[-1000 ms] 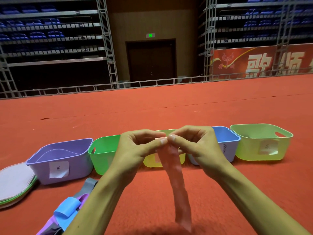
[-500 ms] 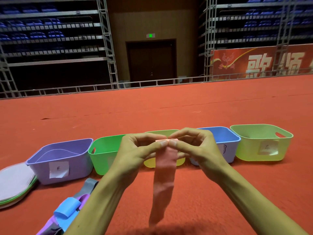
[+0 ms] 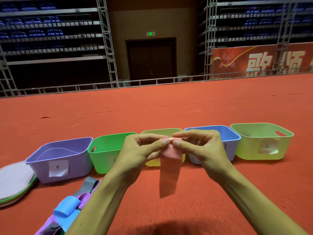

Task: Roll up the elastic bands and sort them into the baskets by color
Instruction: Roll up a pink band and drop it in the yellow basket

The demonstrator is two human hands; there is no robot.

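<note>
Pink band [image 3: 169, 173], red carpet [image 3: 169, 109]

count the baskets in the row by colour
purple basket: 1
green basket: 1
yellow basket: 1
blue basket: 1
lime basket: 1
total: 5

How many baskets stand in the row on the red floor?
5, left to right: purple basket, green basket, yellow basket partly hidden, blue basket, lime basket.
</note>
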